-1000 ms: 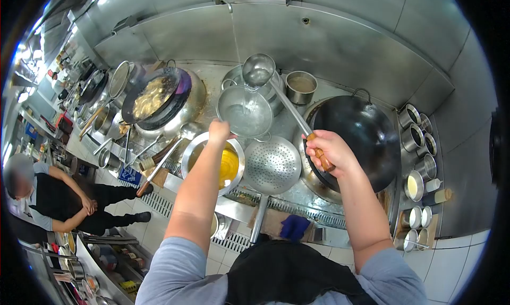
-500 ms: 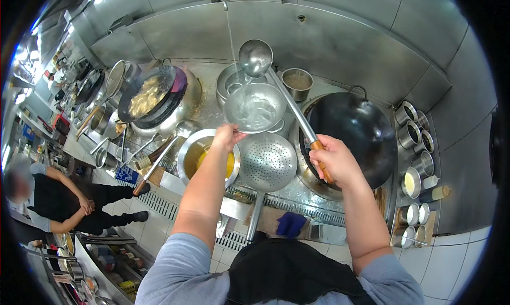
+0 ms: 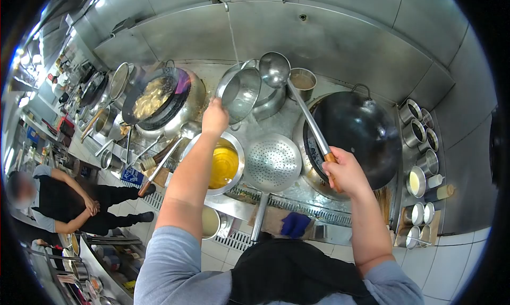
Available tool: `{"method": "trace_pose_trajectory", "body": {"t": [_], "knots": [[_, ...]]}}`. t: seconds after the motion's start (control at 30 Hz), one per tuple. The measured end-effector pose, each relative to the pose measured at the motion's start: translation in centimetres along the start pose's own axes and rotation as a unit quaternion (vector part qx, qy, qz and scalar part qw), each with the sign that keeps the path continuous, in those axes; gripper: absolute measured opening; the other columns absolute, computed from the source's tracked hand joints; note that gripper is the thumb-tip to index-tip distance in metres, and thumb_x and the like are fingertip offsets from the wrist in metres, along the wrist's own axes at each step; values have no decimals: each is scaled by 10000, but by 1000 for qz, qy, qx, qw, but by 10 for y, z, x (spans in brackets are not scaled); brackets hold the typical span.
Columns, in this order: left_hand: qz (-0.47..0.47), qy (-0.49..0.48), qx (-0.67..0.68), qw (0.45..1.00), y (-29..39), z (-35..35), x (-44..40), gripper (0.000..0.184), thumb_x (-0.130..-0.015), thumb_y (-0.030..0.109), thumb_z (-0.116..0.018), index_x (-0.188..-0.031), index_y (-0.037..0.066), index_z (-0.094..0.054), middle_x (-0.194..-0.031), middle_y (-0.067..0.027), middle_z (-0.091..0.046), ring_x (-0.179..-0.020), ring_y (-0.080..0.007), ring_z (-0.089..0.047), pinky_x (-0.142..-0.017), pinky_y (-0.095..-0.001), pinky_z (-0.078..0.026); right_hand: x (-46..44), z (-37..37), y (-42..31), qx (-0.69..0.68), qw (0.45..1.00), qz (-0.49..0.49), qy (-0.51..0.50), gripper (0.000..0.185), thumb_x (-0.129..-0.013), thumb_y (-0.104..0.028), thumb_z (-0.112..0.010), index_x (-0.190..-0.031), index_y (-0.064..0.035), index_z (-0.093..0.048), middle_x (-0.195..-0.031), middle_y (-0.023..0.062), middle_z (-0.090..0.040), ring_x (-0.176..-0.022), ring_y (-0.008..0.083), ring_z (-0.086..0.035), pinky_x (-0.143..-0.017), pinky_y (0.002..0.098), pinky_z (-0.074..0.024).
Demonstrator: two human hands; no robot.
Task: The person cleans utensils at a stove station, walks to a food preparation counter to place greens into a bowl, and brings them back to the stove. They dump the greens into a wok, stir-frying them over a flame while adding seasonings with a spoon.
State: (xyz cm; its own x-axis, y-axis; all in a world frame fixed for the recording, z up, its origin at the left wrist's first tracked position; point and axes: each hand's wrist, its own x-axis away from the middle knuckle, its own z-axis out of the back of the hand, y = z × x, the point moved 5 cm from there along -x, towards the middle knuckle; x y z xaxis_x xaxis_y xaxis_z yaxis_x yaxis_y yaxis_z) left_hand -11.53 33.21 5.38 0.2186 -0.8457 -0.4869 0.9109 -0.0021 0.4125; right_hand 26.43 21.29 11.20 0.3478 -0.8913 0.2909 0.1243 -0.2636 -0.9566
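Note:
My left hand (image 3: 214, 116) is closed on the near-left edge of a metal bowl (image 3: 243, 95), which is tipped steeply over a larger steel pot (image 3: 270, 107). My right hand (image 3: 344, 171) grips the wooden handle of a long ladle (image 3: 274, 70). The ladle's head hangs just right of the tilted bowl, above the back of the stove. Below the bowl lies a perforated strainer (image 3: 272, 159). Beside my left forearm stands a basin (image 3: 240, 164) of yellow oil. A dark wok (image 3: 356, 140) sits close to my right hand.
Water runs from a tap (image 3: 225, 6) at the back wall. A second wok with food (image 3: 154, 98) stands at left. Seasoning containers (image 3: 416, 181) line the right side. A small pot of liquid (image 3: 303, 83) is at the back. A person (image 3: 69, 204) stands at far left, hands together.
The bowl, nearly level with water in it before, has swung left and tipped up on its side. The ladle's head has shifted right and slightly down, still in my right hand.

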Motion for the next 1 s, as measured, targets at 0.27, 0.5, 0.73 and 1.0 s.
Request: {"method": "trace_pose_trajectory", "body": {"t": [0.27,0.5,0.73,1.0], "knots": [[-46,-8,-41,998,11,38,-12,240,-832,63,-512,-1055,-27,-503,-1397,-256,-445,-1009,-448,-589,-859,-492,-502,58,43,4,394,904,84,145,465,-777,-73,-588,-1238,-42,-537,-818,236,-623,-773,421,-620,-685,445,-492],[-87,118,-25,989,17,57,-17,184,-822,60,-525,-990,-13,-515,-1382,-266,-457,-919,-458,-617,-813,-494,-522,96,71,6,589,789,59,161,510,-749,-62,-612,-1256,-53,-555,-894,172,-661,-809,361,-645,-710,457,-516],[-182,-90,-155,967,54,-10,20,155,-818,82,-523,-956,12,-512,-1439,-293,-382,-757,-374,-680,-673,-452,-566,85,59,17,604,773,90,172,531,-751,-73,-623,-1276,-73,-547,-906,153,-664,-800,347,-651,-702,446,-522],[-175,-112,-197,958,68,-12,19,199,-818,90,-570,-989,2,-519,-1416,-228,-442,-777,-397,-666,-653,-455,-558,89,66,24,596,783,64,169,528,-759,-91,-625,-1281,-84,-549,-931,154,-664,-794,345,-653,-710,450,-524]]}}
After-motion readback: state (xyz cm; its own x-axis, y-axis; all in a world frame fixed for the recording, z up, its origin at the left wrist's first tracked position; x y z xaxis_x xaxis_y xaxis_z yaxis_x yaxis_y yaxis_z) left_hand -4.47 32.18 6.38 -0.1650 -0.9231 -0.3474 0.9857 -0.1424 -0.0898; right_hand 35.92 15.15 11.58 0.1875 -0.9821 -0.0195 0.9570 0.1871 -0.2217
